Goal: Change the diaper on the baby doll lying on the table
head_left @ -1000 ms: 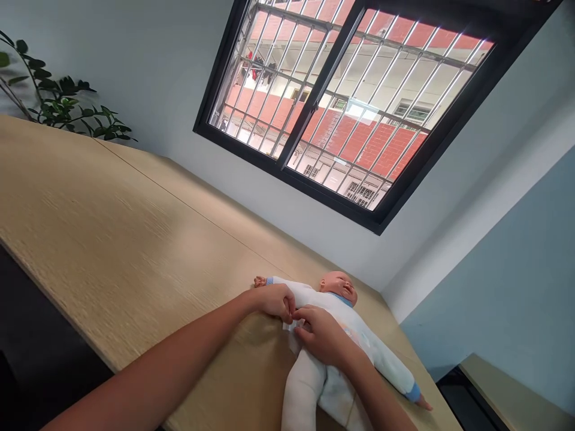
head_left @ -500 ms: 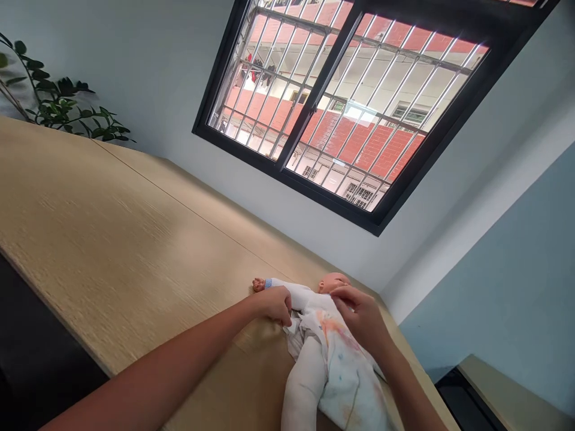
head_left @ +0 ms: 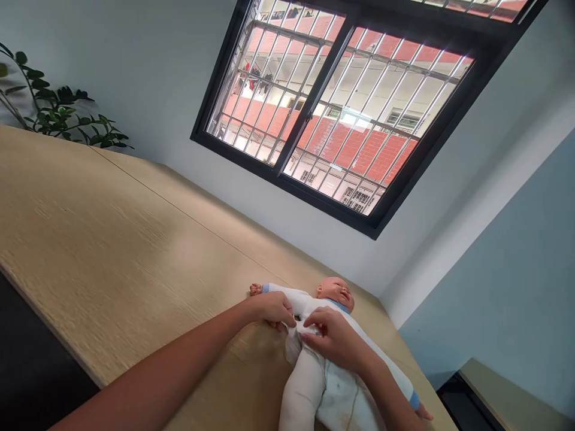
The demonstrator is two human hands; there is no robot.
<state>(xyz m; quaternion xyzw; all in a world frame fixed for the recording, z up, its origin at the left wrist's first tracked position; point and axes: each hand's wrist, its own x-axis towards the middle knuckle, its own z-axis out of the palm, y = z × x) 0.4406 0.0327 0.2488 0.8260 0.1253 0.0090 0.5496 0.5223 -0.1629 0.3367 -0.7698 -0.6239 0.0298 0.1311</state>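
- Working at the doll's [head_left: 302, 386] side with both hands, I have the bunched white cloth [head_left: 293, 347] at its waist between my fingertips, lower centre of the frame.
- My left hand [head_left: 275, 308] comes in from the left, fingers curled nearly closed, pinching the cloth's upper edge.
- My right hand [head_left: 335, 338] lies across the doll's belly, thumb and forefinger slightly parted at the same cloth; the folds are small here, so I cannot tell whether they grip it.
- Both hands are about equally near the cloth, their fingertips facing each other just apart.
- The doll lies face up on the counter [head_left: 157, 251], its long axis running from the head [head_left: 332, 290] down towards the bottom edge, one arm stretched left, the other slanting lower right.
- Its head looks smooth and rounded, the clothing soft and wrinkled, with blue cuffs and collar; the counter is pale, wood-grained and flat, crossed by a thin straight seam.
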